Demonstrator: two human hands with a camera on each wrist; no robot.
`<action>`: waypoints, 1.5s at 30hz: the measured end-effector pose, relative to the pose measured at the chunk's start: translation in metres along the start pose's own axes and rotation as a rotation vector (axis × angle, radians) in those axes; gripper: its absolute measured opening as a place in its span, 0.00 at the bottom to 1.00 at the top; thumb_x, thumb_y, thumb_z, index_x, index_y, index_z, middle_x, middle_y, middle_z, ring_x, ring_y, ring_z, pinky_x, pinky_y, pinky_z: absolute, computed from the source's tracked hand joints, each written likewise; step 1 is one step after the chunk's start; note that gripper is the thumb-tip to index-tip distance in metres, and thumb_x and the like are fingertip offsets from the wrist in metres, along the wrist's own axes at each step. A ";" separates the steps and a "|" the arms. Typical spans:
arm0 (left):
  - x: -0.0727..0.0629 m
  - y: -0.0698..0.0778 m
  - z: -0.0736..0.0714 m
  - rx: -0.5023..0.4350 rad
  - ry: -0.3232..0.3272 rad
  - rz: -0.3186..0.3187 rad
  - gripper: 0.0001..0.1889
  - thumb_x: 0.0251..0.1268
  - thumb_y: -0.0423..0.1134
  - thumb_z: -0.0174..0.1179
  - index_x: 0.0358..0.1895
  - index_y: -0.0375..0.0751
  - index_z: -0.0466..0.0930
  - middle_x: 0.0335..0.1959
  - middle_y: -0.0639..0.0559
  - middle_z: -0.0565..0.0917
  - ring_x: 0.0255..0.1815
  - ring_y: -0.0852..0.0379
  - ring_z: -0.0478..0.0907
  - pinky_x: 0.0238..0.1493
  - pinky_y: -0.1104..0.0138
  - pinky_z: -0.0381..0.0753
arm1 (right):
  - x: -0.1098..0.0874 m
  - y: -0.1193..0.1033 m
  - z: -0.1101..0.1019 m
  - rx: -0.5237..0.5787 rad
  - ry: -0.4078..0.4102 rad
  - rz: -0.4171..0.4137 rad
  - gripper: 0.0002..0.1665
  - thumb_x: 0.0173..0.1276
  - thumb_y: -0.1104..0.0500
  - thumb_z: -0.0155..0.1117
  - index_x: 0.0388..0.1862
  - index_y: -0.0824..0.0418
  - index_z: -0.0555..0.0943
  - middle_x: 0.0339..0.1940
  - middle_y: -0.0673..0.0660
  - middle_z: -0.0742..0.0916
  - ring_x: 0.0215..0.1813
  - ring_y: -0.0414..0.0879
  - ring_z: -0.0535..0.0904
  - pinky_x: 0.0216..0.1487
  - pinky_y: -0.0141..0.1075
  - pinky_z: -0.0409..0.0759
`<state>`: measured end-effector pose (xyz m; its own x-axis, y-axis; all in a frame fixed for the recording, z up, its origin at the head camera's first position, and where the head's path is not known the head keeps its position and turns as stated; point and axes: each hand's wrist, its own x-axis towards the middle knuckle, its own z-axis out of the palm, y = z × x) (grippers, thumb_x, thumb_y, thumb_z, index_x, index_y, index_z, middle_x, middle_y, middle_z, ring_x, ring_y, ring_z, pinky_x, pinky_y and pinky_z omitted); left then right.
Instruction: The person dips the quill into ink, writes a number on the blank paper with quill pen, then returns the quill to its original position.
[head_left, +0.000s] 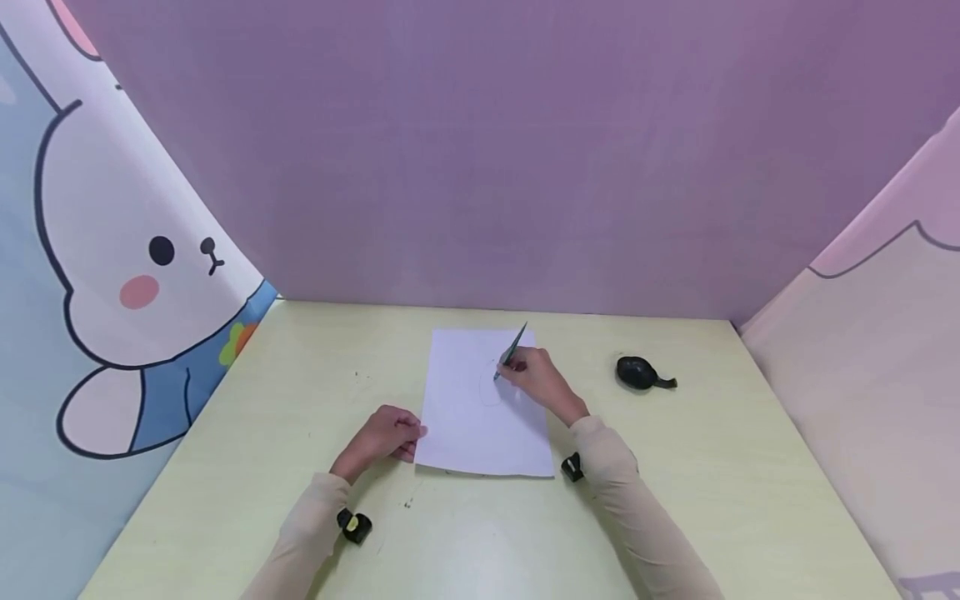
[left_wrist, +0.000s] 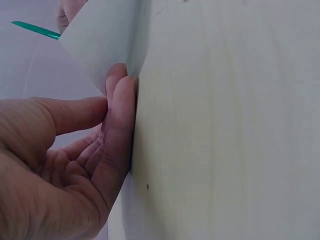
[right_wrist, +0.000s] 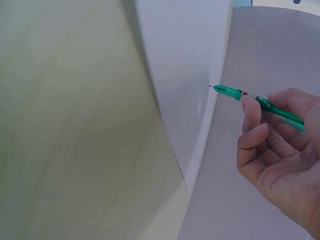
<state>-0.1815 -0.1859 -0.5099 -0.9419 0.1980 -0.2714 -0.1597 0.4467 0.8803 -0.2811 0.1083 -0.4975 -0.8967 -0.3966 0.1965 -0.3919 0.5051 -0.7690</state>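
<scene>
A white sheet of paper point(head_left: 465, 400) lies on the table, with a faint curved line drawn on its upper right part. My right hand point(head_left: 536, 375) grips a green pen point(right_wrist: 227, 91), and the tip meets the paper at the line, as the right wrist view shows. At the sheet's lower left edge, my left hand point(head_left: 392, 432) pinches the paper between thumb and fingers. Seen from the left wrist, the sheet's edge point(left_wrist: 97, 55) rises a little off the table beside those fingertips point(left_wrist: 117, 70).
To the right of the sheet lies a black rounded object with a short tail point(head_left: 637, 373). The pale wooden table point(head_left: 247, 433) carries a few small dark marks. A purple panel point(head_left: 480, 167) stands behind it, with printed cartoon walls point(head_left: 112, 250) on both sides.
</scene>
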 end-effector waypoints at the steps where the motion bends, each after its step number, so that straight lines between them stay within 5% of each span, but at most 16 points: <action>1: 0.000 0.000 0.000 -0.003 -0.002 -0.001 0.07 0.75 0.29 0.61 0.40 0.24 0.83 0.25 0.46 0.82 0.22 0.60 0.83 0.31 0.65 0.91 | 0.000 0.000 0.000 0.002 0.000 0.001 0.05 0.73 0.65 0.69 0.41 0.67 0.88 0.35 0.58 0.91 0.36 0.44 0.86 0.38 0.33 0.86; 45: 0.000 0.001 0.000 -0.018 0.011 -0.028 0.07 0.75 0.29 0.61 0.39 0.26 0.82 0.24 0.48 0.82 0.21 0.61 0.82 0.30 0.66 0.90 | 0.000 -0.012 0.010 -0.005 -0.034 -0.024 0.07 0.75 0.63 0.68 0.44 0.67 0.89 0.37 0.59 0.92 0.38 0.45 0.84 0.35 0.29 0.80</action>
<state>-0.1818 -0.1849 -0.5089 -0.9400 0.1763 -0.2921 -0.1914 0.4361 0.8793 -0.2743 0.0945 -0.4943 -0.8796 -0.4345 0.1936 -0.4140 0.4988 -0.7614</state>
